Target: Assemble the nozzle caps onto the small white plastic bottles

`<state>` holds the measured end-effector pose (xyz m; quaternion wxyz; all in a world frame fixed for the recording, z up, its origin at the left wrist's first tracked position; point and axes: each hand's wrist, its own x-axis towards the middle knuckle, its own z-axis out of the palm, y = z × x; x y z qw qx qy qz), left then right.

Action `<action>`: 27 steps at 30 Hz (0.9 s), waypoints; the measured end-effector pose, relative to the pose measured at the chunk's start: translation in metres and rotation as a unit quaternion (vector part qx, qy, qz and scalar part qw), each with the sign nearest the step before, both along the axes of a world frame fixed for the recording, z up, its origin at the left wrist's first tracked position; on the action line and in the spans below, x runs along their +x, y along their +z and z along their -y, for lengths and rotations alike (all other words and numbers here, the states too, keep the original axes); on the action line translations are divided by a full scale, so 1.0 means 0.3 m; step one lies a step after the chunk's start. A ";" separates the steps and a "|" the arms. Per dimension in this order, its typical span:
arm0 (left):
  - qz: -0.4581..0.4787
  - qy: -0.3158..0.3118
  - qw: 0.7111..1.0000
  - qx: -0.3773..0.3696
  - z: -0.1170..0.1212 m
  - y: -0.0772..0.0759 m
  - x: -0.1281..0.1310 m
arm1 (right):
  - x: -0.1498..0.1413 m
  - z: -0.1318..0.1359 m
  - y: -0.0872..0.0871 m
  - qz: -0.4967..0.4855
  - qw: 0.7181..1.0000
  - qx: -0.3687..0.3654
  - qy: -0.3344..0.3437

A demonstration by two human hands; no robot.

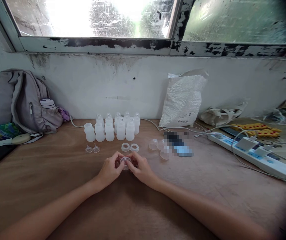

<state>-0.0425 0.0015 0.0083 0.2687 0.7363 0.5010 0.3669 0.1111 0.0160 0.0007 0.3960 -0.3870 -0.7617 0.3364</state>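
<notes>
Both hands meet at the middle of the wooden table (57,180). The left hand (110,170) and the right hand (140,169) pinch a small clear ring cap (125,162) between their fingertips, fingers closed on it from either side, just above the tabletop. Just beyond the hands lie two white screw rings (129,147), side by side. To their left sit two clear nipples (92,149); to their right, a few clear dome caps (159,148). Farther back stands a cluster of small translucent bottles (114,128) in two rows. A grey backpack (24,100) leans on the wall at far left, a white plastic bag (183,100) to the right, and a power strip (253,155) lies at far right.
</notes>
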 end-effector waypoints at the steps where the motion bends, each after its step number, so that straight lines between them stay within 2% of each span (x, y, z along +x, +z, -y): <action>1: -0.003 0.000 1.000 0.003 0.001 0.002 0.001 | -0.001 0.001 -0.001 0.003 1.000 0.002 -0.002; 8: 0.001 -0.006 1.000 0.014 0.006 0.002 0.010 | -0.007 0.005 -0.006 -0.004 1.000 0.015 -0.001; 15: 0.052 -0.017 0.997 -0.047 0.009 0.006 0.006 | 0.000 0.010 0.007 -0.006 0.999 0.024 -0.026; 21: 0.021 0.005 1.000 -0.013 0.013 0.002 0.018 | -0.006 0.019 -0.005 0.044 0.996 0.052 -0.056; 27: 0.023 0.025 0.999 0.005 0.010 -0.003 0.016 | -0.008 0.022 0.002 0.054 0.996 0.065 -0.036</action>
